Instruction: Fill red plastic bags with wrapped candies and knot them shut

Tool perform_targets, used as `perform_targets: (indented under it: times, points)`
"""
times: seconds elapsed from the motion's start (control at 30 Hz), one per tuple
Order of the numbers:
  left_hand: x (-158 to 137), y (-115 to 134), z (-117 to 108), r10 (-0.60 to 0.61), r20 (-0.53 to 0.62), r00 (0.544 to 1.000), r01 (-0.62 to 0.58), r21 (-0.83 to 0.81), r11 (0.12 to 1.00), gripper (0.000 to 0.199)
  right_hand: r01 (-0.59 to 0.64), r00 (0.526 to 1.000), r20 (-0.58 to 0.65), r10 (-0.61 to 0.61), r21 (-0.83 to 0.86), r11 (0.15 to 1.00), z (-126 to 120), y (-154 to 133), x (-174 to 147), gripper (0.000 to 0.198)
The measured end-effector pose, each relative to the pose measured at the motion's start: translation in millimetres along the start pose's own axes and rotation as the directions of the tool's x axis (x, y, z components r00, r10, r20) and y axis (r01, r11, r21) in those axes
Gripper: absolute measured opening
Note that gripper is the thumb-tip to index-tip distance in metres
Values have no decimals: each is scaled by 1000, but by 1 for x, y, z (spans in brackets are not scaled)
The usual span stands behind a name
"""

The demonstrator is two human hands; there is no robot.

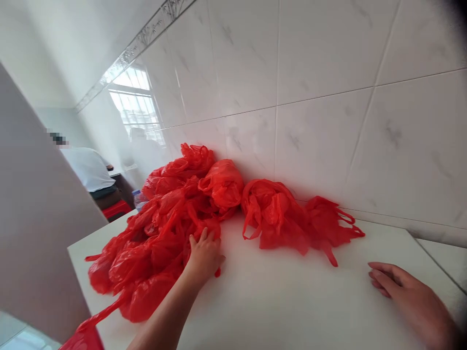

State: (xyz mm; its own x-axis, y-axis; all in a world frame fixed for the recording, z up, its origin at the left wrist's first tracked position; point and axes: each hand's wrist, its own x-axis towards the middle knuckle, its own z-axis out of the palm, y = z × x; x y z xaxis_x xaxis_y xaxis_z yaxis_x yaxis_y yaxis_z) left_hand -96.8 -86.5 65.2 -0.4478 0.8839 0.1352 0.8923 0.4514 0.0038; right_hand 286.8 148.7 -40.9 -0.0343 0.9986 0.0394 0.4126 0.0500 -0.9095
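Note:
A large heap of bunched red plastic bags (156,233) covers the left part of the white tabletop (292,296). My left hand (204,255) lies on the heap's right edge, touching a red bag with its fingers apart. A red tip of plastic pokes out beside the palm. At the right, my right hand (404,289) hovers over or rests on the table, fingers loosely curled together with nothing visible in them. Nearest to it is a flattened red bag (328,221) with loop handles, adjoining a crumpled red bag (272,209) along the wall.
A white tiled wall (314,126) runs behind the table. Beyond the far left end, a person in a white top (87,167) sits on a red stool (116,209). A plastic bottle (137,199) stands behind the heap. Red plastic (83,338) hangs off the near left corner.

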Motion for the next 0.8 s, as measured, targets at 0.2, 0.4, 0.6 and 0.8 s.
perform_targets:
  times: [0.2,0.4,0.6,0.8]
  points:
    - [10,55,1,346,-348,871,-434,-218,874,25,222,959,-117,-260,-265,938,30,-41,-31,43]
    - [15,136,17,631,-334,700,-714,-315,625,24,558,803,96,-588,-469,685,76,-59,-44,51]
    - [58,168,58,520,-288,804,-593,-454,666,30,647,759,301,-578,-449,616,71,-67,-59,31]
    - [81,158,74,388,-376,841,-536,-491,687,27,682,685,31,-728,-379,626,55,-82,-80,14]
